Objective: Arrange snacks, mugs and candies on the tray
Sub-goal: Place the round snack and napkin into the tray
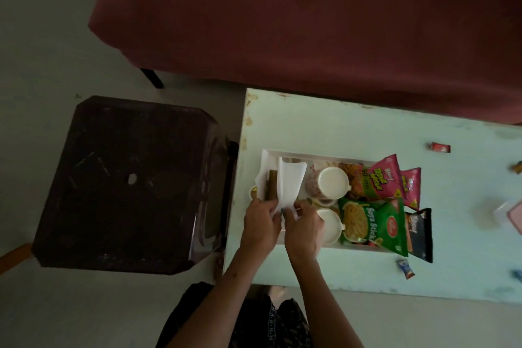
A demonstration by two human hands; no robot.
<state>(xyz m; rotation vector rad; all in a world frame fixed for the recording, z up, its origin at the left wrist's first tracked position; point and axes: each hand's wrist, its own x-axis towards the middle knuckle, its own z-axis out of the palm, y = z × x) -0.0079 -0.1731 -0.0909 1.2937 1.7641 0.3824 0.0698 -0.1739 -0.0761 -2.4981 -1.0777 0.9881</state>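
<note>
Both hands met over the left end of the white tray [316,153], which sat near the table's [353,127] left edge. The left hand [261,222] and the right hand [303,227] each had the grip pinched on the lower end of a white paper napkin [289,182] — fingers and thumbs curled onto it, the sheet standing up over the tray's left part. Just beside it lay a brown stick-like thing [273,186]; I could not tell what it was.

In the tray stood two white mugs, one toward the far side [333,181] and one toward the near side [330,224], close by the right hand. To their right lay the snack packets: a green packet [372,224], a pink packet [385,178] with a second pink one [411,186] behind it, and a black packet [421,234] hanging over the tray's right end.

Small wrapped candies lay loose on the table — a red one [440,147] toward the far right, a blue and red one [406,268] near the front edge. A dark stool [127,178] stood on the floor off the table's left edge.
</note>
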